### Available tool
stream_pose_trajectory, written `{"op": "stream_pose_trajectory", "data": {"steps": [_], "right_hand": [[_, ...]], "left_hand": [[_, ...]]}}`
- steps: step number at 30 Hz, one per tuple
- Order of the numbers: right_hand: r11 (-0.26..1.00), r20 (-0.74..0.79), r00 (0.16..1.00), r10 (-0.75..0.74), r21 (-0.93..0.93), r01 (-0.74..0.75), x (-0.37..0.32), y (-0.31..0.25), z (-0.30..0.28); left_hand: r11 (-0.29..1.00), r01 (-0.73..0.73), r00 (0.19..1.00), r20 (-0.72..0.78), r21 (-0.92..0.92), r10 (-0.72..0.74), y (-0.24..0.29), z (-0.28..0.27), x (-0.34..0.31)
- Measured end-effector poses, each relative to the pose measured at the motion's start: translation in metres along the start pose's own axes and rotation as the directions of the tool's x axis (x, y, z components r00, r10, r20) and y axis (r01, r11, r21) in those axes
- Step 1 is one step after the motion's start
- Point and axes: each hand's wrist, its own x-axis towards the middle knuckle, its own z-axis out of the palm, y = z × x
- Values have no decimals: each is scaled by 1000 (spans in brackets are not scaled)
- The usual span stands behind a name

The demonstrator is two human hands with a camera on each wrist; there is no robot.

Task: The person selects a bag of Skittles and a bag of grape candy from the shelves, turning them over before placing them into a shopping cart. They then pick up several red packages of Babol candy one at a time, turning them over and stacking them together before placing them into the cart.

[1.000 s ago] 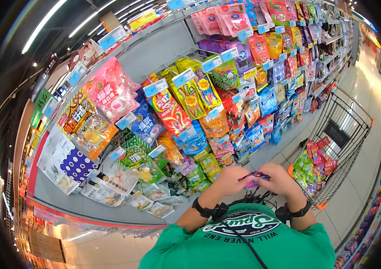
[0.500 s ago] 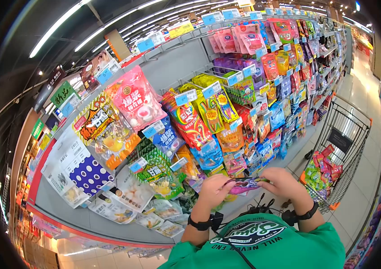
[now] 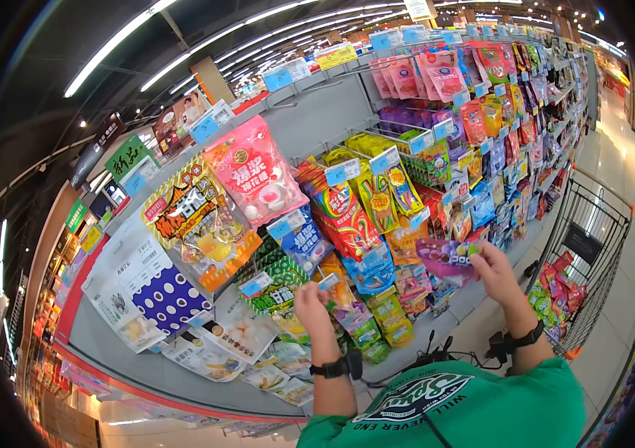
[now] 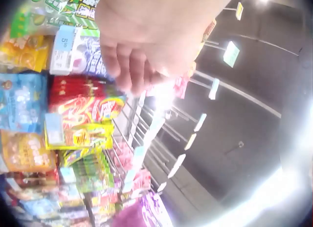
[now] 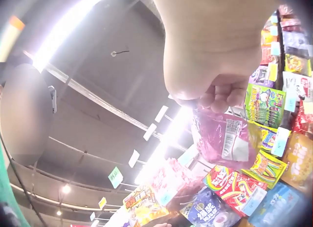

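My right hand pinches a purple candy bag at one end and holds it up in front of the hanging sweets. Its pink back with a barcode panel shows in the right wrist view, where thumb and fingers grip the top edge. My left hand is raised with its fingers loosely curled and nothing in them. In the head view it overlaps the green candy bags. The left wrist view shows the left fingers in front of the hooks, above a red rainbow-striped candy bag.
A rack of hanging candy bags stretches ahead to the right, with price tags sticking out on hooks. A large pink marshmallow bag hangs upper left. At the right stands a wire shopping cart with green and red candy bags inside.
Both hands held the purple bag between them before. The left hand has let go and moved left, while the right hand has raised the bag towards the rack. The view has tilted up.
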Motion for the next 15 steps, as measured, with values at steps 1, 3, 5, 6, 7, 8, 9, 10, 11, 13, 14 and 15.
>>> {"op": "stream_pose_trajectory", "data": {"steps": [1, 3, 5, 6, 7, 8, 9, 10, 11, 13, 14, 15], "right_hand": [[988, -20, 997, 72, 136, -68, 2, 5, -1], [973, -43, 995, 87, 219, -75, 7, 3, 3], [936, -88, 994, 62, 351, -27, 15, 8, 7], [939, -82, 995, 62, 343, -30, 16, 2, 10], [916, -94, 993, 72, 400, -29, 18, -7, 17], [887, -105, 991, 83, 461, -26, 19, -12, 24], [863, -80, 993, 84, 504, -32, 19, -13, 31], [859, -72, 994, 82, 511, -34, 18, -14, 41], [897, -50, 998, 41, 441, -15, 15, -15, 52], [929, -16, 1000, -1, 370, 7, 19, -25, 66], [955, 27, 974, -226, 205, 215, 22, -33, 69], [903, 105, 897, -429, 47, 427, 25, -41, 70]], "left_hand": [[1000, 3, 1000, 5, 6, -3, 5, 8, 5], [960, -217, 976, -23, -176, 216, 27, 32, 2], [960, -258, 957, 107, -106, 268, 41, 48, -11], [948, -315, 918, 241, -33, 314, 45, 55, -18], [952, -306, 898, 335, 13, 284, 46, 58, -25], [894, -437, 807, 482, 97, 342, 51, 65, -31], [808, -567, 693, 623, 160, 363, 58, 72, -38], [741, -656, 601, 692, 142, 399, 65, 82, -47], [670, -734, 502, 757, 116, 419, 70, 93, -55], [689, -723, 448, 794, 52, 411, 67, 107, -63], [709, -704, 384, 828, -22, 408, 65, 113, -67], [812, -583, 488, 798, -3, 354, 62, 117, -73]]}}
